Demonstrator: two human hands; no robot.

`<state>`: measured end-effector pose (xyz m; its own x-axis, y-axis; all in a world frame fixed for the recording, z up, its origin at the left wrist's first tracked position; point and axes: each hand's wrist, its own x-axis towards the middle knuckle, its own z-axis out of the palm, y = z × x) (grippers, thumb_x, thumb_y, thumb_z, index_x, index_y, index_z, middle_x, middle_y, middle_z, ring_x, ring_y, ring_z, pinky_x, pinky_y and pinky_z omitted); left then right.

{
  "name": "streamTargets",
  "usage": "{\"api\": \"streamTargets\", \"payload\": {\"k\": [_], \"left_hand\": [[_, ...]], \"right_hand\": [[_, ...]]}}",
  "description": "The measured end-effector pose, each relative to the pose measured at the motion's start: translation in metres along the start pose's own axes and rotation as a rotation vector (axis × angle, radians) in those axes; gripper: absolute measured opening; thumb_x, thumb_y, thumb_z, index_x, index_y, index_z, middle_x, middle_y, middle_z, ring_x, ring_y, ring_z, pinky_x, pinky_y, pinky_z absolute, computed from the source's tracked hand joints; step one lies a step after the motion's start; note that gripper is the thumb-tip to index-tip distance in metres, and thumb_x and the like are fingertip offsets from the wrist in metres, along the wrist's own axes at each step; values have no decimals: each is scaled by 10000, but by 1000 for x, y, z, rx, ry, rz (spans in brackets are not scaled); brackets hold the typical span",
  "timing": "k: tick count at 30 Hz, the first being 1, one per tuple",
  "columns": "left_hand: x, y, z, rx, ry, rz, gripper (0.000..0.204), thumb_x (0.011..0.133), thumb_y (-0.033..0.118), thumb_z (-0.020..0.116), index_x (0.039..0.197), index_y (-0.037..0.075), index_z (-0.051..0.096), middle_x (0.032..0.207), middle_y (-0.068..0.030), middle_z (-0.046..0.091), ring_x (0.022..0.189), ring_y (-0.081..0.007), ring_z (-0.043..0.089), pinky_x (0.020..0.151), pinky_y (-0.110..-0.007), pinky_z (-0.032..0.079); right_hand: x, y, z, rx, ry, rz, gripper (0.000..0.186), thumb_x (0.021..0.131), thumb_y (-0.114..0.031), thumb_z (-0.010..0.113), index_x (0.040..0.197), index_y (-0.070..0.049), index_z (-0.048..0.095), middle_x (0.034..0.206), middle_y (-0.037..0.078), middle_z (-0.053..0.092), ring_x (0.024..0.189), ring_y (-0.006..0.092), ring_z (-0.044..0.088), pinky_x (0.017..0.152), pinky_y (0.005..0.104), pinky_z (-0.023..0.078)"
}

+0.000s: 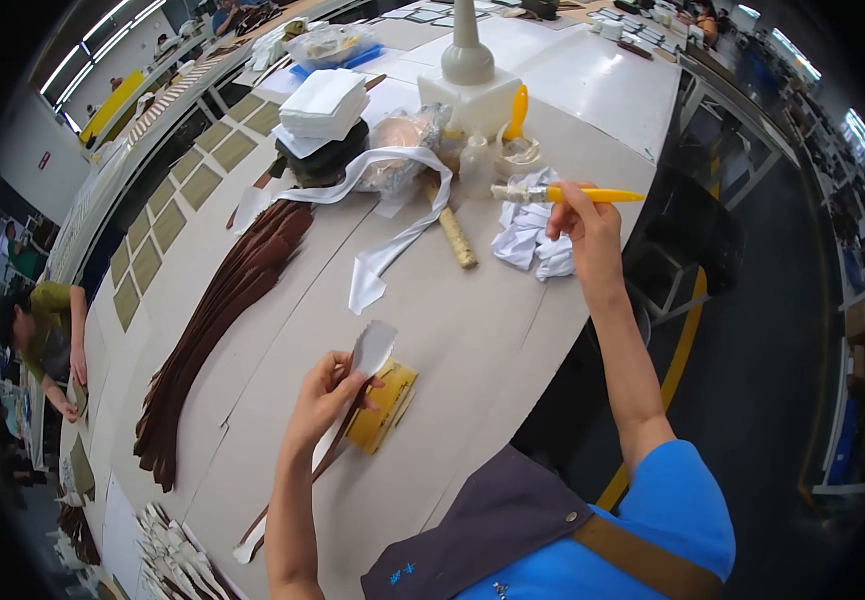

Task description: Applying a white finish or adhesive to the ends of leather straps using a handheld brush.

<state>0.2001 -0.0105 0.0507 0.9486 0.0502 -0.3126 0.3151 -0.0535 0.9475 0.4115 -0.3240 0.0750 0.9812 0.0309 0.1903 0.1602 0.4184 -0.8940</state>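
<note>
My right hand (585,212) is closed around a flat paintbrush (528,193) with a yellow handle, held level above a crumpled white cloth (533,235). Its pale bristles point left, towards the glue-like pot area. Closer to me, my left hand (325,398) pinches a long leather strip (375,345), pale on one face and brown along the edge, with its wider end pointing up. The strip's tail runs down past my left forearm to the table. A yellow block (381,408) with dark markings lies beside and partly behind my left fingers.
A fan of brown leather strips (223,300) lies to the left. Behind stand stacked white sheets (323,103), a white long-necked bottle (468,70) and a container with another yellow-handled brush (517,115). A co-worker (48,330) handles olive pieces at far left.
</note>
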Motion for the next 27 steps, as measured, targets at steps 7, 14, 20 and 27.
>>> {"api": "streamTargets", "payload": {"k": [7,14,20,27], "left_hand": [[9,17,14,40,117,89,266,963,158,526,1083,-68,600,875,-104,675,631,-111,603,614,-237,496],[-2,16,17,51,86,27,346,979,175,472,1207,-57,589,852,-65,672,592,-64,517,594,-214,461],[-7,21,14,29,0,-48,351,967,162,416,1185,-43,600,849,-57,674,601,-64,520,597,-218,457],[-14,26,16,32,-50,-65,373,948,145,393,1214,-37,581,864,-58,681,607,-65,530,610,-223,467]], "right_hand": [[-81,-14,61,-152,-422,-241,125,885,-44,646,998,7,634,738,55,634,638,129,617,585,244,492],[-107,13,87,-431,-768,-811,292,738,11,715,1019,-2,640,765,101,662,566,222,606,517,288,468],[-117,30,91,-544,-802,-922,289,707,8,749,969,14,625,674,59,578,551,214,581,511,307,476],[-118,38,94,-563,-846,-954,316,698,29,739,995,9,632,687,72,597,550,204,581,505,296,464]]}}
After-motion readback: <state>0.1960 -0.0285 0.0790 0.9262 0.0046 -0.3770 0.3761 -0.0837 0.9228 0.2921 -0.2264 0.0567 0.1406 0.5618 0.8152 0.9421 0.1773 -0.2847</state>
